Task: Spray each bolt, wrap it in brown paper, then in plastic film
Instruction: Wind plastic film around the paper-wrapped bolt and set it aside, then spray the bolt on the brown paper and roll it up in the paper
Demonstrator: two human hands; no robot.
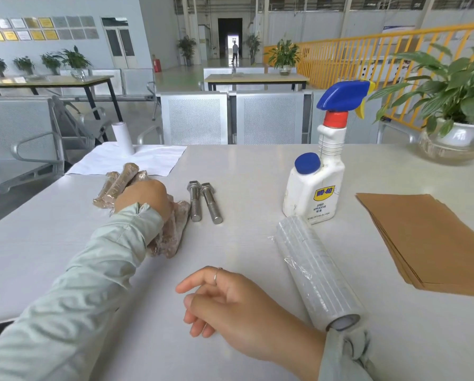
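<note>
The left hand [143, 199] is gripping a wrapped bolt [172, 232] on the counter [247, 166]; the right hand [230, 303] is resting open, fingers relaxed.

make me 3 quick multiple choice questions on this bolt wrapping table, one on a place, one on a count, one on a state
1. Where does the stack of brown paper lie?
A. the table's right side
B. under the spray bottle
C. on the white cloth

2. How many bare bolts lie on the table?
A. two
B. four
C. none

3. What is the left hand doing?
A. squeezing the spray bottle
B. holding a wrapped bolt
C. lying flat, holding nothing

Answers: 1 A, it lies right of the bottle; 2 A, two shiny bolts lie side by side; 3 B, its fingers curl round the film-covered bundle.
</note>
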